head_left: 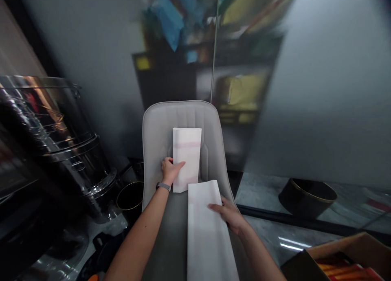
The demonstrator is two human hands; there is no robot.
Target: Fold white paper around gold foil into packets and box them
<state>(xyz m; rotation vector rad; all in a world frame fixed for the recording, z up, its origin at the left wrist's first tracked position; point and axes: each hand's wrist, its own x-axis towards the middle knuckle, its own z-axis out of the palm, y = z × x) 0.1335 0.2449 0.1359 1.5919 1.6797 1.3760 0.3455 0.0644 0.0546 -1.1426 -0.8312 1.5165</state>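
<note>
A folded white cloth with faint pink bands (187, 150) stands upright against the backrest of a grey padded chair (159, 126). My left hand (171, 169) grips its left edge, thumb on the front and fingers behind. A longer folded white cloth (206, 228) extends from the chair toward the bottom of the view, its top overlapping the lower right corner of the first. My right hand (227, 214) holds this one at its right edge, thumb on top and the other fingers partly hidden beneath. A grey band is around my left wrist.
Shiny metal cylindrical containers (67, 138) stand on the left, with a black gold-rimmed bin (130, 195) beside the chair. Behind the chair is a reflective glass panel (305, 110). An open cardboard box (342, 246) with orange and red items sits at the lower right.
</note>
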